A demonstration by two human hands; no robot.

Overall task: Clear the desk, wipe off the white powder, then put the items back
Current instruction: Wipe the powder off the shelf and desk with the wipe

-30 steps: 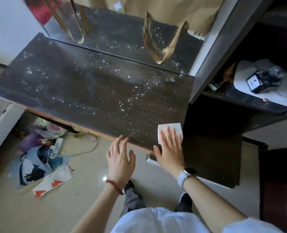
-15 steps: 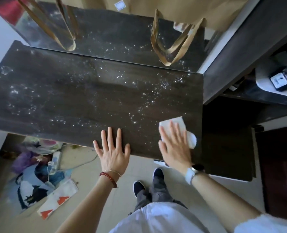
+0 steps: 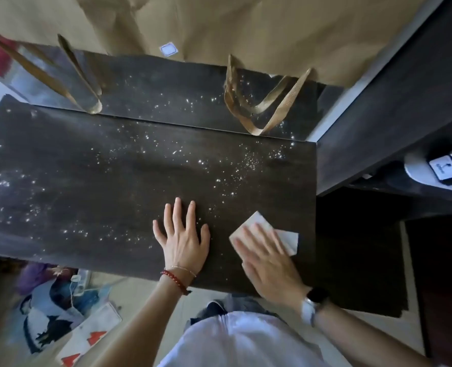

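Note:
A dark wooden desk (image 3: 92,197) fills the middle of the view, speckled with white powder (image 3: 235,176) that is thickest toward the right and far side. My left hand (image 3: 182,239) lies flat on the desk near its front edge, fingers spread, holding nothing. My right hand (image 3: 267,258) presses flat on a folded white tissue (image 3: 285,235) at the desk's front right corner. Most of the tissue is hidden under my palm; two corners stick out.
A brown paper bag (image 3: 246,30) with ribbon handles (image 3: 261,112) stands against a mirror at the desk's back. A dark cabinet side (image 3: 378,123) borders the right. A shelf at right holds a small black device (image 3: 447,168). Bags and papers (image 3: 60,308) lie on the floor at left.
Both hands have moved farther onto the desk. The right hand has slid the tissue in from the front edge and turned it, and the left hand now rests flat on the surface.

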